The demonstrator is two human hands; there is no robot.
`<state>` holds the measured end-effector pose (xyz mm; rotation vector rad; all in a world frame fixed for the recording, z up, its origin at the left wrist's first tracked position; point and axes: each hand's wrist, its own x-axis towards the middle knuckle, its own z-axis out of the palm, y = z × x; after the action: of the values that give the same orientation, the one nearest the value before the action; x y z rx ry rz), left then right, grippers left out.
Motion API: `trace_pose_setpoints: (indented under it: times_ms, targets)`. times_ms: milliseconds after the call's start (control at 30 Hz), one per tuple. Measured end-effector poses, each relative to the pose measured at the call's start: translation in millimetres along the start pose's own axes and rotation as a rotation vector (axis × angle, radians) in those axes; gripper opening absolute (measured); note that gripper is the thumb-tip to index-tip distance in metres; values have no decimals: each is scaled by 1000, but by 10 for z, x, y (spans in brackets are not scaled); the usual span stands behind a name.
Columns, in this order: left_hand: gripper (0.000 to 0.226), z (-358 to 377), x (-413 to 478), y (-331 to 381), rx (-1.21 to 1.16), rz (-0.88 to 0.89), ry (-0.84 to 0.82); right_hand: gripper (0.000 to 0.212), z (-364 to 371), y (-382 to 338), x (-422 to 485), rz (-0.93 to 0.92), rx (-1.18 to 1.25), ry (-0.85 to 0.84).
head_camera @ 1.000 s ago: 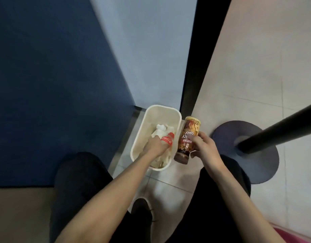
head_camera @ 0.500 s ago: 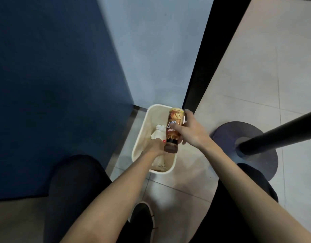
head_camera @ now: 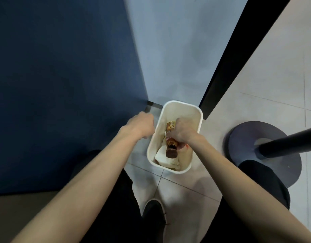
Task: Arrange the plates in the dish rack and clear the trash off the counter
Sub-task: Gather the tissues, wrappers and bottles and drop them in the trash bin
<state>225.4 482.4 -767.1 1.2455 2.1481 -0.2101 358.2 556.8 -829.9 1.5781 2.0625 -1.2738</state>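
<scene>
Right grip [head_camera: 183,132] is closed round the bottle [head_camera: 170,146], fingers wrapped over its middle, knuckles up. Bottle's brown cap sticks out of the grip toward the person and the base end points away. Its long axis runs along the bin's [head_camera: 183,103] long side, and the tilt looks slight.

Grip and bottle both sit inside the outline of the bin's mouth. Can't tell if they are below the rim or just above it. Bin's floor is straight under the grip. White trash [head_camera: 161,156] lies below the cap, on the person's side of the grip. A red scrap shows at the grip's right edge, too small to name.

Left grip [head_camera: 141,124] is left of the right grip, outside the bin and just beside its left wall. Its fingers are loosely curled and nothing shows in it.

Stand base [head_camera: 267,153] is right of the grip, well apart, on the floor.

Step judged: dropping trash. The key relation is the bin directly beneath the holding grip, so opening the fingers should be enough, with no reach needed. Right grip is the only one on the bottle. The bottle lines up with the bin's length, so it should clear the rim. Plates, rack and bench are not in view.
</scene>
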Motion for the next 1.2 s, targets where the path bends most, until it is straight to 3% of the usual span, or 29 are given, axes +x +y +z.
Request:
trace_pose_setpoints:
  times_ms: [167,300,400,533,667,900,967,1067,1200]
  targets:
    - [18,135,275,-34,-42,-43,-106,43,73,94,-47,-70,-149,27]
    - [32,235,312,-12,-67,-8,-156,39,-178,299,-248,-284,-134,298]
    - [34,276,348,-25,-67,21,-124,52,-257,591,-416,-289,-196,456]
    - [39,305,339,-19,-77,31,-91,54,-82,804,-491,-284,-86,344]
    - [37,301,321,-10,-53,55,-57,53,-49,828,-480,-313,-9,352]
    - [36,200,244,24,71,20,6,48,-193,781,-512,-279,-117,286]
    - [34,179,164,35,45,8,101,48,-275,741,-586,-259,-162,298]
    - [37,206,-196,25,-52,123,356,56,-435,563,-871,-266,-161,298]
    - [42,-20,-1131,168,-203,252,344,61,-715,46,-1482,-349,-182,124]
